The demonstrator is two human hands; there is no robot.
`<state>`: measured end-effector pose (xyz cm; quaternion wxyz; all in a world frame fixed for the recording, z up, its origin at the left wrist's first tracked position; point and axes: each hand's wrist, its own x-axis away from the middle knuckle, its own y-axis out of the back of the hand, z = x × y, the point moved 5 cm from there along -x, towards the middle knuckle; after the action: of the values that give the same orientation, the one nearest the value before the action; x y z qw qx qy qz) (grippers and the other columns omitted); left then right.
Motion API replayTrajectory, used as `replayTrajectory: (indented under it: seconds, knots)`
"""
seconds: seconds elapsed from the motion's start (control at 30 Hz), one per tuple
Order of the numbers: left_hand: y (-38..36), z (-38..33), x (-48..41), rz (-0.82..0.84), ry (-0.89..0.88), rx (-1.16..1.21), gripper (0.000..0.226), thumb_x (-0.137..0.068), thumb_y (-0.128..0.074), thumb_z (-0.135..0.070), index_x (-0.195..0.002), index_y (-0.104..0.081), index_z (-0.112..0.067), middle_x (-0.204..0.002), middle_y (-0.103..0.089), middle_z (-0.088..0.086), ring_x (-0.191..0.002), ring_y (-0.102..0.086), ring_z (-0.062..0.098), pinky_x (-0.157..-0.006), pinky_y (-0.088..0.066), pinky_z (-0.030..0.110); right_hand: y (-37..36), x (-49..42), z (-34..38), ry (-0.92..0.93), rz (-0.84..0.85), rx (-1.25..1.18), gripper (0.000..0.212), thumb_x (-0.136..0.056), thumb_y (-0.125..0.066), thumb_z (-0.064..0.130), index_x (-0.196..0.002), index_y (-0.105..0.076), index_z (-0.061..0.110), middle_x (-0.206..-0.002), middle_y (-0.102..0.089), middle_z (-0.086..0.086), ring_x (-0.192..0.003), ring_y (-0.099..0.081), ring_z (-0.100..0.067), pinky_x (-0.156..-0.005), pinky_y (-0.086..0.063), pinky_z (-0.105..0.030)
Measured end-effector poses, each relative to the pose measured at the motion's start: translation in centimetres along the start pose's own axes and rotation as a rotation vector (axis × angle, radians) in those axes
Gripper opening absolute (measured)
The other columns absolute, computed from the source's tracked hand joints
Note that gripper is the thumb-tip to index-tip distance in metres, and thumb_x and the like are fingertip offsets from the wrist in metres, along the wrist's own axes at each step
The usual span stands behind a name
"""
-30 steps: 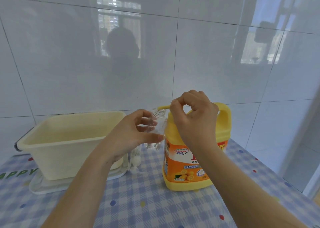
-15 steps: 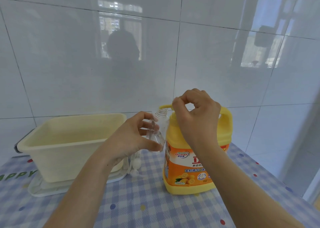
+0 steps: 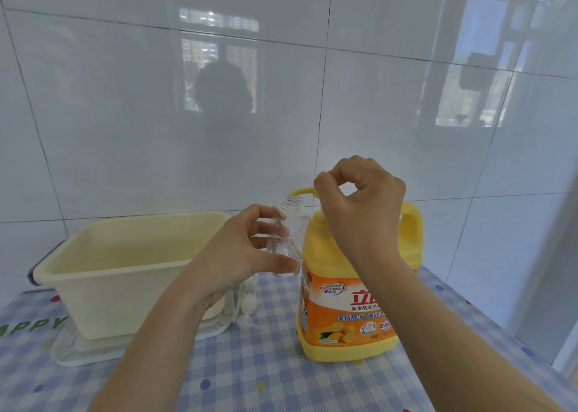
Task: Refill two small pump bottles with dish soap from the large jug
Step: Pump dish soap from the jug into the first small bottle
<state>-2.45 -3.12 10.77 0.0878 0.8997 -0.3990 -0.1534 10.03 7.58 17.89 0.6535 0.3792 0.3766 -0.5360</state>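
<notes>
Item one: I am logging the left hand (image 3: 237, 255), which is gripping a small clear plastic bottle (image 3: 289, 236) between thumb and curled fingers, lifted off the desk and tilted a little. The bottle's threaded neck is standing open, with no cap on it, just beside the tip of a yellow spout (image 3: 299, 191). Item two: the right hand (image 3: 359, 211) is sitting on top of a large yellow plastic jug (image 3: 359, 302) with an orange printed label, its fingers curled down over the jug's yellow pump head (image 3: 320, 214), thumb and forefinger meeting in a ring. Most of the pump is lying hidden beneath that hand, the spout reaching left from under the knuckles. The jug is standing upright on the desk (image 3: 266, 377), which is wearing a blue-and-white checked cloth with coloured dots. Item three: a cream rectangular plastic tub (image 3: 125, 264) is resting at the left on a clear flat tray (image 3: 81, 352). Item four: small white pump parts (image 3: 247, 302) are lying on the cloth between tub and jug, partly covered by the left wrist; I cannot tell how many. Behind everything, a glossy white tiled wall (image 3: 125, 114) is showing window reflections.
</notes>
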Motion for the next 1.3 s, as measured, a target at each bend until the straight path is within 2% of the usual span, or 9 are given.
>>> replayTrajectory:
  seconds: [0.13, 0.37, 0.53, 0.7, 0.9, 1.07, 1.3]
  knots:
    - [0.2, 0.1, 0.0, -0.003, -0.007, -0.012, 0.062, -0.057, -0.091, -0.003, -0.107, -0.062, -0.026, -0.103, -0.072, -0.007, -0.090, -0.070, 0.009, -0.076, -0.061, 0.027, -0.1, 0.3, -0.2, 0.000, -0.006, -0.032, 0.024, -0.074, -0.057, 0.014, -0.052, -0.055, 0.004, -0.050, -0.049, -0.004, -0.056, -0.043, -0.020, -0.056, -0.033, -0.031]
    - [0.2, 0.6, -0.2, 0.015, 0.010, -0.064, 0.061, -0.058, -0.090, -0.001, -0.106, -0.062, -0.025, -0.103, -0.072, -0.006, -0.095, -0.070, 0.013, -0.076, -0.061, 0.030, -0.5, 1.4, -1.0, 0.038, 0.018, -0.023, 0.026, -0.076, -0.058, 0.011, -0.053, -0.052, 0.004, -0.051, -0.050, -0.004, -0.059, -0.043, -0.020, -0.059, -0.032, -0.020]
    - [-0.1, 1.1, -0.3, 0.032, 0.044, -0.119, 0.064, -0.057, -0.091, -0.003, -0.108, -0.061, -0.026, -0.105, -0.071, -0.009, -0.098, -0.068, 0.012, -0.086, -0.059, 0.039, -0.4, 2.4, -1.3, 0.068, 0.030, -0.020, 0.027, -0.079, -0.055, 0.014, -0.053, -0.053, 0.005, -0.052, -0.050, -0.002, -0.059, -0.043, -0.018, -0.058, -0.031, -0.018]
    - [0.1, 1.2, -0.3, 0.032, 0.043, -0.107, 0.061, -0.058, -0.091, -0.002, -0.106, -0.062, -0.027, -0.106, -0.070, -0.007, -0.099, -0.067, 0.012, -0.082, -0.060, 0.036, -0.4, 2.4, -1.3, 0.066, 0.027, -0.021, 0.029, -0.080, -0.052, 0.019, -0.053, -0.052, 0.006, -0.052, -0.049, -0.001, -0.060, -0.042, -0.018, -0.059, -0.030, -0.016]
    - [0.1, 1.2, -0.5, 0.033, 0.040, -0.108, 0.062, -0.057, -0.091, -0.002, -0.106, -0.061, -0.027, -0.105, -0.070, -0.008, -0.095, -0.068, 0.010, -0.077, -0.061, 0.031, -0.4, 2.4, -1.3, 0.053, 0.026, -0.025, 0.028, -0.079, -0.054, 0.016, -0.053, -0.052, 0.005, -0.052, -0.049, -0.002, -0.060, -0.042, -0.018, -0.059, -0.032, -0.021]
    - [0.0, 1.4, -0.6, 0.037, 0.040, -0.100, 0.061, -0.058, -0.091, -0.002, -0.104, -0.062, -0.027, -0.105, -0.071, -0.008, -0.095, -0.068, 0.011, -0.075, -0.061, 0.030, -0.4, 2.4, -1.3, 0.050, 0.026, -0.022, 0.028, -0.079, -0.054, 0.015, -0.053, -0.051, 0.005, -0.051, -0.048, -0.001, -0.060, -0.041, -0.018, -0.060, -0.029, -0.014]
    - [0.1, 1.2, -0.5, 0.040, 0.036, -0.079, 0.061, -0.057, -0.090, 0.000, -0.105, -0.062, -0.025, -0.105, -0.071, -0.006, -0.095, -0.069, 0.012, -0.073, -0.061, 0.028, -0.6, 2.1, -1.0, 0.045, 0.026, -0.038, 0.027, -0.077, -0.053, 0.014, -0.052, -0.048, 0.004, -0.049, -0.045, -0.003, -0.057, -0.038, -0.019, -0.059, -0.028, -0.020]
